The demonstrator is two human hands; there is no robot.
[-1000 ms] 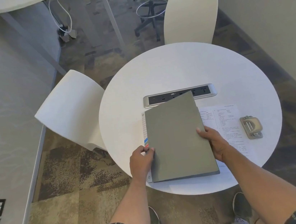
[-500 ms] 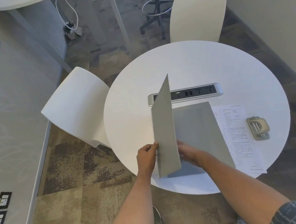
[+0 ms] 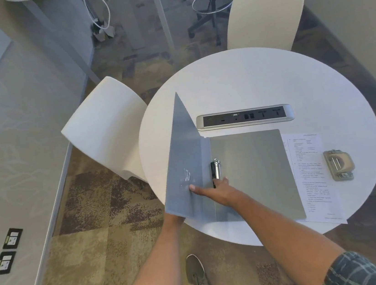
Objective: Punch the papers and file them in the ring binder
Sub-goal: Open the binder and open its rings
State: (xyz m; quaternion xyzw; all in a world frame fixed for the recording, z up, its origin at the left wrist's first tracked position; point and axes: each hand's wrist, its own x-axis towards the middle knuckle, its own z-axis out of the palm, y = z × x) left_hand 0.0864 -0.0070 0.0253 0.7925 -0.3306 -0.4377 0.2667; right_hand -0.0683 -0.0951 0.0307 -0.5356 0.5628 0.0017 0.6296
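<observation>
A grey ring binder [image 3: 255, 171] lies on the round white table [image 3: 257, 80], back cover flat. Its front cover [image 3: 184, 157] is swung up and leans left past the table edge. My left hand [image 3: 173, 218] holds that cover from below and is mostly hidden behind it. My right hand [image 3: 212, 190] rests with fingers spread across the inner cover and spine, beside the black and metal ring mechanism [image 3: 216, 171]. Printed papers [image 3: 312, 174] lie partly under the binder's right edge. A grey hole punch [image 3: 339, 165] sits to their right.
A silver power socket strip [image 3: 244, 117] is set in the table just beyond the binder. One white chair [image 3: 106, 126] stands at the left, another [image 3: 265, 12] at the far side. My shoe [image 3: 195, 270] is on the carpet under the near edge.
The binder's front cover has swung from closed, through upright, over to the left. My right hand moved from the cover's right edge onto the inside near the rings. The ring mechanism now shows.
</observation>
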